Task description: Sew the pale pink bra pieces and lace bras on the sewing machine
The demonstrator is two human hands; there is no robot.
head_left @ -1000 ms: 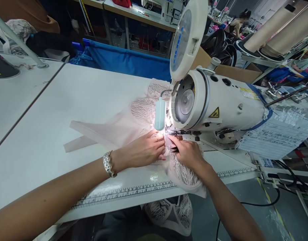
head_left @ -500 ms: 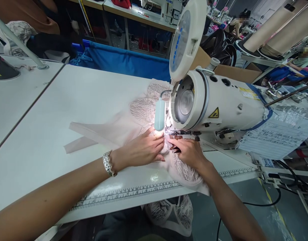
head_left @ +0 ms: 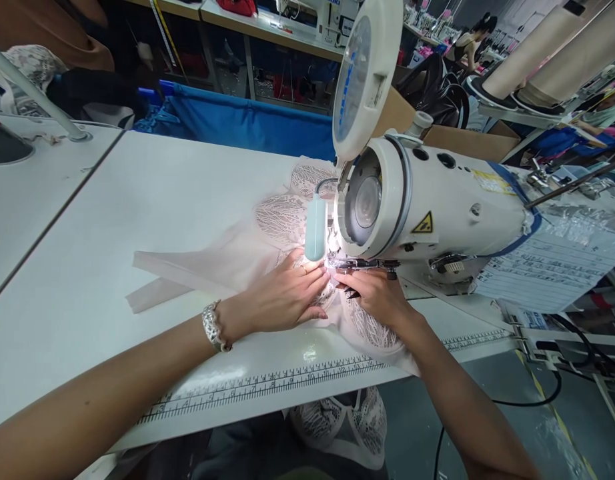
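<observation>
A pale pink lace and mesh garment (head_left: 277, 220) lies on the white table (head_left: 137, 200) under the needle of a white sewing machine (head_left: 427, 213). My left hand (head_left: 287, 297), a beaded bracelet on its wrist, lies flat on the fabric just left of the presser foot, fingers stretched forward. My right hand (head_left: 375, 297) rests on the lace right below the foot, fingers pressing the fabric and a small dark piece against the bed. A small lamp (head_left: 316, 228) lights the needle area. More lace (head_left: 337, 420) hangs off the table's front edge.
A printed ruler strip (head_left: 257, 385) runs along the table's front edge. Papers in plastic (head_left: 552, 260) lie right of the machine. A blue fabric bin (head_left: 247, 123) stands behind the table. Thread cones (head_left: 537, 60) rise at the upper right. Another person (head_left: 467, 47) works far back.
Both hands have slid forward with the fabric, closer to the presser foot. The dark piece under my right fingers is now mostly hidden.
</observation>
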